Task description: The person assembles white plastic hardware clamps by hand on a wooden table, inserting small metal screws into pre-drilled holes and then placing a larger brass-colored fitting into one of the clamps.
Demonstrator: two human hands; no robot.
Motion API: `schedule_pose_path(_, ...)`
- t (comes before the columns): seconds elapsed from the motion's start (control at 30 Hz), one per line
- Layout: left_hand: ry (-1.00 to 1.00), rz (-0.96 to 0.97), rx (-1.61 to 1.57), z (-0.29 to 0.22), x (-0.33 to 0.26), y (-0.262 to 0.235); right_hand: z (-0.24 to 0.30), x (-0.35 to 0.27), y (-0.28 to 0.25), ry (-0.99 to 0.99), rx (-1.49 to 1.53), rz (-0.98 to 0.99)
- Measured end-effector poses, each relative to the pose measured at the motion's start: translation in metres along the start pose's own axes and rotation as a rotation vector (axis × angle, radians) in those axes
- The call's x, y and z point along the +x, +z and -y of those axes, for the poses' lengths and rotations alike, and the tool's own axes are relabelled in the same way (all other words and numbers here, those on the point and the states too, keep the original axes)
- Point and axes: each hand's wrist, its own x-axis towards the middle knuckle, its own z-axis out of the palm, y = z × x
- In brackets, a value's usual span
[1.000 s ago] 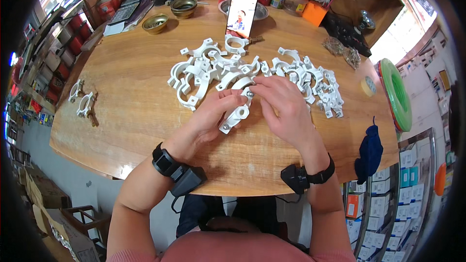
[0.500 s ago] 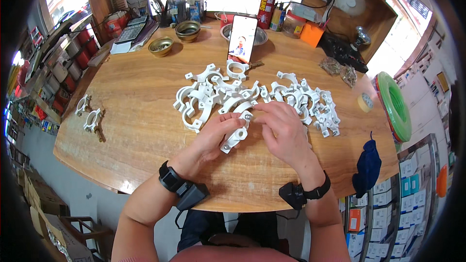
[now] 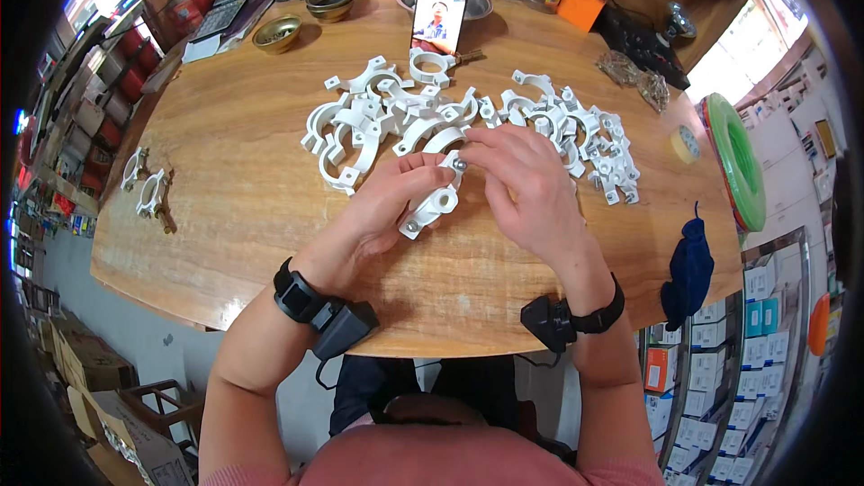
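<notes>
My left hand (image 3: 382,202) is closed round a white plastic pipe clamp (image 3: 439,202), with the thumb on top. The clamp is tilted, with a metal screw (image 3: 460,165) at its far end and another at its near end. From the right, my right hand (image 3: 531,189) reaches to the far screw. Its fingertips are at or against that end, while the thumb stays apart; exact contact is hard to see. Just beyond my hands lies a heap of white pipe clamps (image 3: 367,130), and a second heap of smaller clamp parts (image 3: 585,130) spreads to the right.
A propped phone (image 3: 441,9) stands behind the heaps. Two clamps (image 3: 151,193) lie at the table's left. Brass bowls (image 3: 277,33) are at the back left. On the right are bagged screws (image 3: 634,79), a tape roll (image 3: 685,144), a dark blue cloth (image 3: 689,270) and green coiled tubing (image 3: 733,162).
The whole view has shifted, so the table and hands sit higher in the picture. My left hand still grips the clamp, and my right fingers stay by its far screw.
</notes>
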Motion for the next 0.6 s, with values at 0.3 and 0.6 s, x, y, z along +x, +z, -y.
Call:
schedule_pose_path(0.3,0.006,-0.049,0.036,-0.0013,-0.0008,0.004,-0.0023,-0.0017,0.0013,0.003,-0.011,0.003)
schedule_pose_path(0.6,0.005,-0.021,0.045,-0.0009,0.0002,0.0042,-0.0019,-0.0016,0.0023,0.017,-0.015,-0.029)
